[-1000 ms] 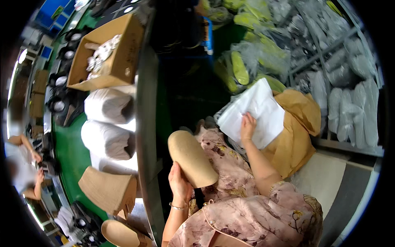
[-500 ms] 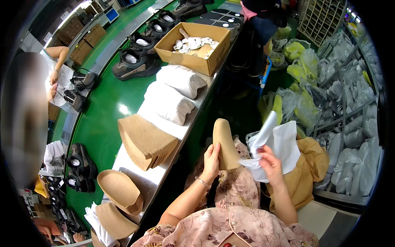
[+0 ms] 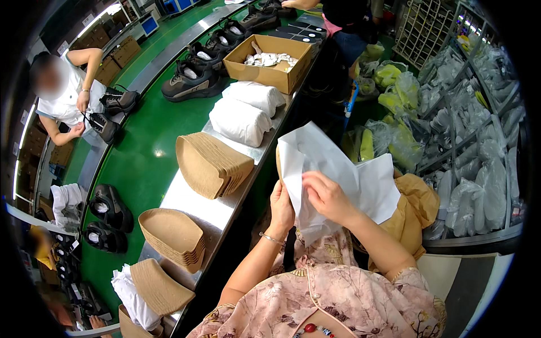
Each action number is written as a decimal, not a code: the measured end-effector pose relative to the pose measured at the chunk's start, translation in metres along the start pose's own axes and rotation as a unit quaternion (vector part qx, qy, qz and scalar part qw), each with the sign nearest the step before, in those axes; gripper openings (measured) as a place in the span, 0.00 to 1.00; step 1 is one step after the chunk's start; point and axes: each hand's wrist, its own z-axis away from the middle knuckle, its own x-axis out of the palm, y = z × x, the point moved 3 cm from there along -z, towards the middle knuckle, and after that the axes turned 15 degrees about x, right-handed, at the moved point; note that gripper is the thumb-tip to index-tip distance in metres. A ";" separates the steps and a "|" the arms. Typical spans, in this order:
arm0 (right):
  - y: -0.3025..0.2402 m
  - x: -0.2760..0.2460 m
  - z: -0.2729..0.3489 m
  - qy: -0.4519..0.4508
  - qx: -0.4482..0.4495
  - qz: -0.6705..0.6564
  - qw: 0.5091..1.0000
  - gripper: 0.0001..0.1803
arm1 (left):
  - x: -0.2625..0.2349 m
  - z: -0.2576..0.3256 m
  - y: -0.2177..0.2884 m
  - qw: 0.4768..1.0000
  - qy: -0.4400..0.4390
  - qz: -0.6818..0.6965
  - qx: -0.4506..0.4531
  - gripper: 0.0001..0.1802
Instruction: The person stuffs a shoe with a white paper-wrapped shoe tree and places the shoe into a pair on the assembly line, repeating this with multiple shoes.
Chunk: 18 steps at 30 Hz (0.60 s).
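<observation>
Nearer the person than the cardboard box (image 3: 253, 74), the left hand (image 3: 281, 212) is clamped on a brown moulded shell (image 3: 278, 163), mostly covered by a white sheet (image 3: 321, 151). The right hand (image 3: 329, 198) has its fingertips together on that sheet. Two white wrapped bundles (image 3: 241, 121) lie on the worktop (image 3: 213, 218) just beside the box; stacked brown shells (image 3: 209, 163) sit farther from the box, past these bundles.

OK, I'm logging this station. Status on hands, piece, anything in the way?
Left grip holding brown molded form. Right grip against white sheet. Sheet hides most of the form.
</observation>
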 end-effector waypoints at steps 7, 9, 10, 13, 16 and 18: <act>-0.001 0.013 -0.025 0.085 0.040 0.178 0.980 0.26 | 0.003 0.005 0.008 0.999 -0.013 0.032 0.013 0.16; 0.007 0.020 -0.025 0.145 -0.006 0.182 0.972 0.27 | 0.000 0.006 0.010 0.999 -0.026 0.031 0.017 0.15; 0.012 0.024 -0.024 0.122 0.037 0.131 0.983 0.28 | -0.004 0.006 0.010 0.999 -0.041 0.025 0.017 0.15; 0.038 0.030 -0.016 0.006 0.205 0.015 0.979 0.26 | -0.004 0.009 0.012 0.996 -0.079 -0.004 0.028 0.14; 0.042 0.021 -0.018 -0.062 0.216 -0.071 0.972 0.22 | 0.000 0.009 0.017 0.993 -0.105 -0.034 0.049 0.12; 0.039 0.025 -0.016 0.015 0.197 -0.071 0.978 0.24 | 0.002 0.008 0.015 0.990 -0.126 -0.025 0.055 0.12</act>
